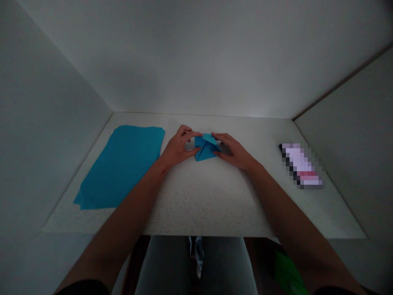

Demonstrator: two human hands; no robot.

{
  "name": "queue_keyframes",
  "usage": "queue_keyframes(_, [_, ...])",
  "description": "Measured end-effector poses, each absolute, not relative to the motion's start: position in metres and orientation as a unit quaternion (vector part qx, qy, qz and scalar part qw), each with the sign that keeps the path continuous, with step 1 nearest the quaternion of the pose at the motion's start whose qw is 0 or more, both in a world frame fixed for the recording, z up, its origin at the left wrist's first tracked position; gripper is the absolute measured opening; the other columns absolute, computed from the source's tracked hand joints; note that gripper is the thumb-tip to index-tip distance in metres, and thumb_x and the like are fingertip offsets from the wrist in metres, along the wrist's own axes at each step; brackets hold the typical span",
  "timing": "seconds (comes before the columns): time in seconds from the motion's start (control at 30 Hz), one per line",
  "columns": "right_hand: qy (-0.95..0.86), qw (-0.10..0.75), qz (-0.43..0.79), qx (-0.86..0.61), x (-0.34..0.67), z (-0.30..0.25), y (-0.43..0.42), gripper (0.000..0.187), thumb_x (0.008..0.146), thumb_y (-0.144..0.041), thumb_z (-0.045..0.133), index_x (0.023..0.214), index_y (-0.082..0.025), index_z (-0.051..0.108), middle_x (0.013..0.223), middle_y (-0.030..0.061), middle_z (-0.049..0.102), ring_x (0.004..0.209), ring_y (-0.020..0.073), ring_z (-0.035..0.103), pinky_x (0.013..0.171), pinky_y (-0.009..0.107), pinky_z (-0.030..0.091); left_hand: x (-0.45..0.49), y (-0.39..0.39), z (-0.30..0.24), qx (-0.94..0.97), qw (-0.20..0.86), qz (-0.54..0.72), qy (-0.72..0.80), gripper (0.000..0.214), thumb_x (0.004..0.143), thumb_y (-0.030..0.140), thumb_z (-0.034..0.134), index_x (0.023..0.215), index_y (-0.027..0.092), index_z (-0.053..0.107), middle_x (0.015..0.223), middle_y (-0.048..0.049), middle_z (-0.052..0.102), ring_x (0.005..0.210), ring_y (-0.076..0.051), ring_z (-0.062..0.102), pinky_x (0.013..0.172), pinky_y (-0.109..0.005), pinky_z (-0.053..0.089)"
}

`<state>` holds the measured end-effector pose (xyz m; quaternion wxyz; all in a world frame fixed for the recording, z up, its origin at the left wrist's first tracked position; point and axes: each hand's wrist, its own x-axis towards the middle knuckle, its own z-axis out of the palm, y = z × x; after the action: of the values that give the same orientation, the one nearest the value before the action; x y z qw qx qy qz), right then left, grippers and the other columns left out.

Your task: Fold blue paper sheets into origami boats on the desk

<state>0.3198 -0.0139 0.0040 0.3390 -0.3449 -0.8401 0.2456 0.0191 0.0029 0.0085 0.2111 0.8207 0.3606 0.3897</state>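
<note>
The folded paper (206, 152) is toward the twelve o'clock side of the desk (199, 205). At its nine o'clock, the left hand (178, 148) pinches it, thumb and finger. At three, the right hand (235, 152) pinches too. A blue stack (123, 164) lies farther out at nine, a blurry phone (301, 164) at three.

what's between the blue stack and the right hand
The left hand and the folded paper, between the blue stack and the right hand; the head view shows this.
</note>
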Motion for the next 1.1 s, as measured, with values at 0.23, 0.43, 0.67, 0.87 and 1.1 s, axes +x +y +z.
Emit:
queue_keyframes(0.23, [-0.825,0.351,0.153,-0.416,0.332,-0.003,-0.005,0.039,0.096,-0.028,0.075,0.134,-0.032,0.079,0.132,0.0134,0.069,0.122,0.0335,0.070,0.109,0.055,0.057,0.014,0.013,0.001,0.826,0.173,0.365,0.394,0.013,0.086,0.020,0.082,0.096,0.027,0.082,0.119,-0.0081,0.073,0.110,-0.026,0.069,0.103,-0.044,0.054])
queue_keyframes(0.43, [-0.839,0.312,0.167,-0.414,0.335,0.001,-0.002,0.017,0.099,-0.041,0.076,0.107,-0.030,0.086,0.115,0.0106,0.076,0.099,0.0278,0.071,0.094,0.048,0.057,0.018,0.012,0.003,0.847,0.204,0.310,0.381,0.011,0.087,0.028,0.083,0.098,0.030,0.083,0.108,-0.0048,0.084,0.109,-0.028,0.074,0.108,-0.048,0.050])
queue_keyframes(0.67, [-0.793,0.313,0.260,-0.454,0.329,0.005,-0.007,0.028,0.103,-0.047,0.070,0.119,-0.026,0.078,0.083,0.0023,0.074,0.064,0.0172,0.059,0.066,0.033,0.050,0.018,0.009,0.004,0.805,0.305,0.317,0.397,0.023,0.095,0.039,0.078,0.115,0.028,0.080,0.087,-0.0016,0.079,0.075,-0.019,0.071,0.076,-0.032,0.055])
queue_keyframes(0.87, [-0.810,0.322,0.193,-0.450,0.330,0.002,-0.006,0.027,0.100,-0.048,0.074,0.112,-0.025,0.081,0.106,0.0100,0.073,0.075,0.0201,0.062,0.073,0.038,0.054,0.015,0.011,0.000,0.834,0.199,0.313,0.409,0.028,0.092,0.031,0.082,0.120,0.030,0.084,0.121,-0.0083,0.074,0.097,-0.023,0.070,0.096,-0.041,0.054])
queue_keyframes(1.1, [-0.814,0.294,0.160,-0.475,0.338,0.001,-0.004,0.045,0.082,-0.064,0.092,0.097,-0.024,0.077,0.106,0.0096,0.072,0.085,0.0255,0.067,0.082,0.043,0.055,0.013,0.009,-0.002,0.846,0.173,0.282,0.418,0.032,0.084,0.043,0.094,0.115,0.037,0.088,0.122,-0.0068,0.073,0.116,-0.030,0.065,0.110,-0.051,0.044])
